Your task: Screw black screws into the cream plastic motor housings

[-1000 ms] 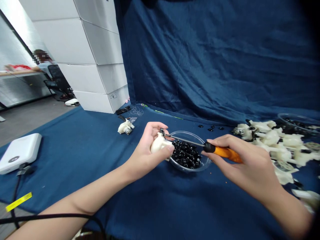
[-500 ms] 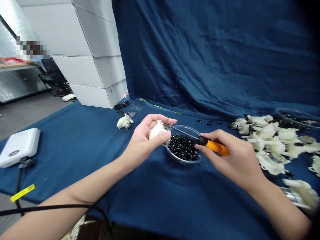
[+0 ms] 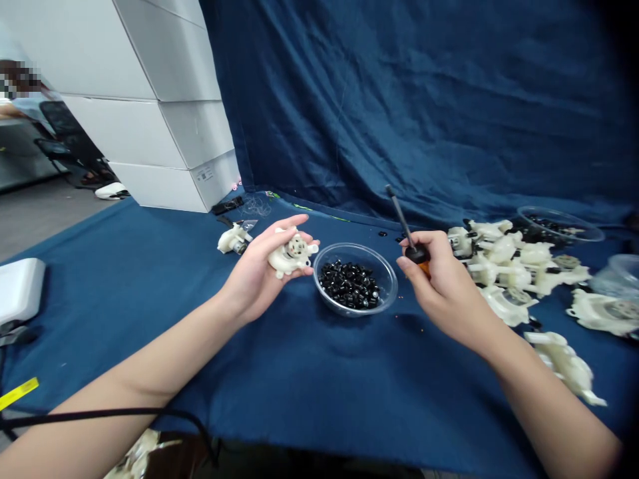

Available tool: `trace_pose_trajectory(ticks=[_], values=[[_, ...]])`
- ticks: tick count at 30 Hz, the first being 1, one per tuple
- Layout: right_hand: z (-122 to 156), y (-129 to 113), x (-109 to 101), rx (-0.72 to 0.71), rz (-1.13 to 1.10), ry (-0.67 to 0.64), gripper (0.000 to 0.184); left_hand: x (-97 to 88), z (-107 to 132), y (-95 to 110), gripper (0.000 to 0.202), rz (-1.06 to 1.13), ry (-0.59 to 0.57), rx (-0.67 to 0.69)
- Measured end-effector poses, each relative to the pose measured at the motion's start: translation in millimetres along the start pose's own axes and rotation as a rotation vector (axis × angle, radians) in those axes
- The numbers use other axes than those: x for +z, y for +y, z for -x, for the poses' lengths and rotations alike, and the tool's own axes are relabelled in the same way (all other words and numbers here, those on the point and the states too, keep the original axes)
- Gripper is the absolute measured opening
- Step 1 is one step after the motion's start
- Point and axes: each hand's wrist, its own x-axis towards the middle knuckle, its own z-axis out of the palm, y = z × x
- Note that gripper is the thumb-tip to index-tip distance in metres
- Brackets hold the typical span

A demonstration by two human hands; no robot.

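Observation:
A cream plastic housing (image 3: pixel 286 258) with a round perforated metal part lies in my left hand (image 3: pixel 259 269), the thumb over it and the fingers beneath. My right hand (image 3: pixel 439 283) is closed around the orange and black handle of a screwdriver (image 3: pixel 403 223), whose shaft points up and away, apart from the housing. Between the hands stands a clear round bowl (image 3: pixel 392 299), holding many small black parts (image 3: pixel 349 283). Another cream housing (image 3: pixel 232 239) rests on the cloth beyond my left hand.
Many cream housings (image 3: pixel 509 256) are piled at the right, with another clear bowl (image 3: pixel 594 233) behind them. White boxes (image 3: pixel 150 133) are stacked at the back left. A white device (image 3: pixel 20 286) with a black cable (image 3: pixel 100 416) is at the left. A blue curtain (image 3: pixel 399 100) hangs behind.
The screwdriver has come away from the housing and swung from pointing left to pointing upward. My left hand has turned, showing the housing's metal side. The view has shifted slightly right.

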Motion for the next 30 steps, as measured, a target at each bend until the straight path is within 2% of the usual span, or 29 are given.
trace_pose_trajectory(ticks=[2,6,8,10,13,18,21,24,27,30], values=[[-2,1,-5,0.031,-0.053,-0.047,0.024,-1.3,-3,2,0.04,0.041,0.049,-0.016],[-13,-2,-18,0.042,-0.023,-0.159,0.031,-3.3,-7,1,0.031,0.071,0.094,-0.011],[-24,-10,-24,0.02,0.017,-0.273,0.036,-4.6,-8,-1,0.031,0.083,0.096,-0.019],[-36,-22,-25,-0.013,0.077,-0.429,0.03,-6.3,-9,-2,0.031,0.104,0.113,-0.03],[-55,-41,-15,-0.029,0.211,-0.638,0.015,-10.5,-11,-5,0.028,0.126,0.138,-0.035],[-78,-54,9,0.027,0.343,-0.837,0.026,-20.6,-19,-5,0.024,0.142,0.194,-0.022],[-80,-51,8,0.036,0.257,-0.847,0.027,-25.3,-23,-4,0.02,0.165,0.219,-0.019],[-72,-47,-2,0.058,0.032,-0.778,0.024,-25.4,-22,-2,0.022,0.171,0.207,-0.016],[-59,-43,-10,0.134,-0.242,-0.657,0.034,-19.5,-15,-2,0.028,0.146,0.149,-0.021],[-47,-39,-12,0.19,-0.5,-0.533,0.036,-9.4,-3,-4,0.031,0.074,0.029,-0.023]])
